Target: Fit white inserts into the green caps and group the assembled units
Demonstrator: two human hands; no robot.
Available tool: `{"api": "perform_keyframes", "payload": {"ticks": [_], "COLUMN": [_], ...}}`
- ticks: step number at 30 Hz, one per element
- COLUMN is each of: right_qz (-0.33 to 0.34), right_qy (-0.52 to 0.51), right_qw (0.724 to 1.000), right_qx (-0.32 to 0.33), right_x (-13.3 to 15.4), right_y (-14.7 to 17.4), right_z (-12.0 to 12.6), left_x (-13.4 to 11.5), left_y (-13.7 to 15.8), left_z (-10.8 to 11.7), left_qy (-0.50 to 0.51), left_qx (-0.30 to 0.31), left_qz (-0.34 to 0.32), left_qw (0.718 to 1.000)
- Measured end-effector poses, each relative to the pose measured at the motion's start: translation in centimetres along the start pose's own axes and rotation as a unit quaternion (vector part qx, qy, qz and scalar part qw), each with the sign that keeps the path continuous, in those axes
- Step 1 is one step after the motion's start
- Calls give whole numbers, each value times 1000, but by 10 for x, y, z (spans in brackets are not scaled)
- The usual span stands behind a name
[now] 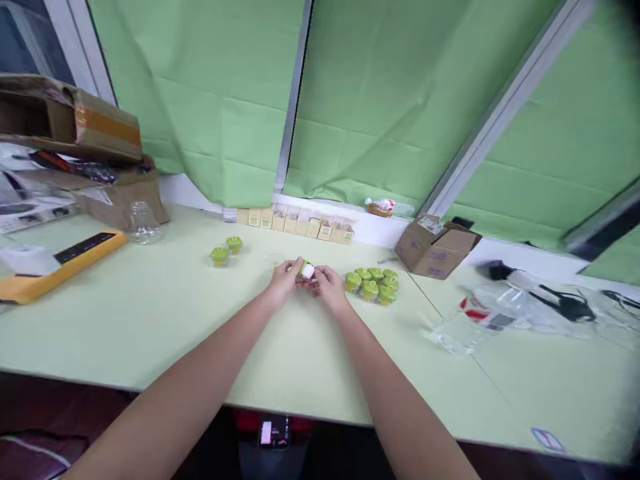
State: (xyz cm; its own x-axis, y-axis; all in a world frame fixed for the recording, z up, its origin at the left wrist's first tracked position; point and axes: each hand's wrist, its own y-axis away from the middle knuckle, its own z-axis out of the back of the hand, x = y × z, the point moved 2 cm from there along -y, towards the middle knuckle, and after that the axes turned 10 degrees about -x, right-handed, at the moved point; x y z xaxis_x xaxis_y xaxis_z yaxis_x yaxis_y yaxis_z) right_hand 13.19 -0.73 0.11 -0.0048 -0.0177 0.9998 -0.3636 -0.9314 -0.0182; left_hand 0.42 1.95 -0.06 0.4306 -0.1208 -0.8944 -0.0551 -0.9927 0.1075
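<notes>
Above the middle of the table, my left hand [284, 280] is closed round a small green-and-white item [307, 271]. Its white face is turned toward me, and fingers cover part of it. My right hand [329, 288] meets it from the right, fingertips pinched at its edge. Just right of my hands stand several small green-topped cups [370, 287] in a close group, clear below with yellow in them. Two similar green-topped cups [220, 255] stand to the left. Something clear, perhaps a plastic lid, lies partly behind my left hand; I cannot make it out.
A row of small cardboard boxes [295, 223] lines the wall. An open carton [437, 247] stands behind right, near clear plastic packaging [475, 317] and cables. On the left are a yellow-and-black device [85, 253], a clear bottle [144, 223] and stacked cardboard boxes [107, 127].
</notes>
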Motion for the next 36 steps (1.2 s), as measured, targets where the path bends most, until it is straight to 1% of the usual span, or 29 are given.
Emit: {"api": "perform_keyframes", "payload": {"ticks": [4,7,11,14,16,17,19,22,24,26,27,28,31,33,34,36], "right_qz": [2,29,37,28,18,13,10,10,10,12,14,16,28,35,37,34], "right_qy": [-9,17,24,16,9,6,5,6,6,9,11,13,3,-15,-25,-40], "right_qw": [999,998,997,998,998,999,999,999,999,999,999,999,999,998,998,998], "right_qx": [35,50,61,60,52,48,43,41,40,38,38,39,42,43,42,44], "right_x": [4,3,1,0,-1,-1,-2,-3,-3,-3,-3,-3,-3,-2,-2,-2], "right_y": [0,1,-1,-3,-4,-5,-5,-5,-5,-5,-5,-5,-5,-5,-6,-6], "right_z": [0,-1,1,3,4,4,4,3,3,2,2,2,2,2,3,3], "left_x": [-1,-1,-1,-2,-2,-1,-1,0,0,0,1,2,4,5,4,3], "left_y": [0,-1,-4,-4,-6,-7,-11,-17,-19,-20,-21,-22,-22,-22,-21,-20], "left_z": [1,3,5,6,7,9,12,18,20,22,22,22,21,20,19,18], "left_qy": [-27,-39,-48,-44,-60,-81,-156,-274,-315,-327,-321,-306,-222,-169,-150,-130], "left_qx": [-8,4,10,21,21,14,-5,-27,-38,-48,-49,-47,-26,-14,-11,-18], "left_qz": [-17,-9,6,20,18,6,-44,-149,-207,-235,-231,-215,-139,-103,-96,-105], "left_qw": [999,999,999,999,998,997,987,950,926,914,917,926,965,980,984,986]}}
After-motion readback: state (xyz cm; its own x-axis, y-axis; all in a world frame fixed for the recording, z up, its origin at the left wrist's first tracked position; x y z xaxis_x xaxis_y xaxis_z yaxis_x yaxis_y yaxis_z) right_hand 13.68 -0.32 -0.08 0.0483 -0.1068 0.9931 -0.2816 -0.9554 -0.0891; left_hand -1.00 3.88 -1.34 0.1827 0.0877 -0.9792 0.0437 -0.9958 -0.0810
